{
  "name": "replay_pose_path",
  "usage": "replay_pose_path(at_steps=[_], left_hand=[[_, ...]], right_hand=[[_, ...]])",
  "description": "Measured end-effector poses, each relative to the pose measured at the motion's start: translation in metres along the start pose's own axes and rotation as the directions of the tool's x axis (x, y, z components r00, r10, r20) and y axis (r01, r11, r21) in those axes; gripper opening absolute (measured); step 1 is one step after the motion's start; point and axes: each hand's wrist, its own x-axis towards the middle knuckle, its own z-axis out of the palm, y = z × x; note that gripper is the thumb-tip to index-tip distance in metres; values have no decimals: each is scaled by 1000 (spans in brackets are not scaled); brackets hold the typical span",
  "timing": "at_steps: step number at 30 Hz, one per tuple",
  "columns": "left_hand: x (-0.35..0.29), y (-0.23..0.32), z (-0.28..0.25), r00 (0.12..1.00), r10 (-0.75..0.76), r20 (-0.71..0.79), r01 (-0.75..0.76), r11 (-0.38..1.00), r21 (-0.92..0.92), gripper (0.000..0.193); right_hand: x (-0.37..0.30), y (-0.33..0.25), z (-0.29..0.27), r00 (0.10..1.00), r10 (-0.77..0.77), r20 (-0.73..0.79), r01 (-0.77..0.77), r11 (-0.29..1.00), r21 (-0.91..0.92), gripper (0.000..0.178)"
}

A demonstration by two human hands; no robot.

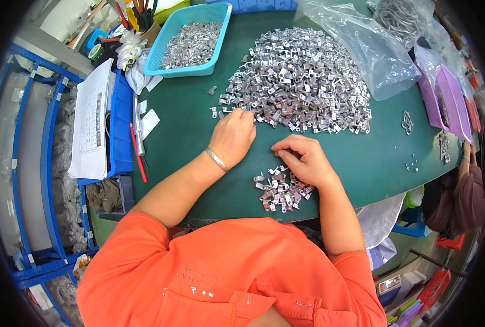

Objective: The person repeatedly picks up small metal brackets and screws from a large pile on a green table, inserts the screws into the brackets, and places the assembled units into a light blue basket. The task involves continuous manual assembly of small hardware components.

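Note:
A big heap of small bent metal brackets covers the far middle of the green table. At the heap's near left edge is my left hand, its fingers curled in and pointing at the brackets; what they grip, if anything, is hidden. My right hand hovers to the right, with fingers loosely bent and the thumb a little apart from them; nothing shows between the tips. Just below and left of it lies a smaller pile of the same brackets. One loose bracket rests left of the big heap.
A turquoise basket of small metal parts stands at the far left. Papers lean on a blue bin, beside a red pen. A clear plastic bag and a purple bin are on the right. Another person's sleeve shows there.

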Motion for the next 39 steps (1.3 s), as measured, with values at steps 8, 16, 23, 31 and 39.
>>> replay_pose_path(at_steps=[8, 16, 23, 31, 39], left_hand=[[-5, 11, -22, 972, 23, 235, 55, 946, -318, 20], [-23, 17, -13, 720, -179, 670, 656, -139, -742, 18], [-20, 21, -16, 747, -267, 609, 637, 25, -771, 14], [7, 4, 2, 987, 92, -131, -107, 988, -113, 20], [1, 5, -5, 991, 117, -57, -124, 981, -150, 17]], right_hand=[[-1, 5, 2, 998, 38, -43, -38, 999, -6, 14], [-3, 4, 4, 998, 40, -50, -33, 992, 121, 18], [-4, 4, -2, 995, 93, -19, -89, 984, 151, 12], [-3, 1, -13, 971, -86, 225, 92, 996, -16, 5], [-4, 6, -8, 995, -20, 101, 17, 1000, 25, 6]])
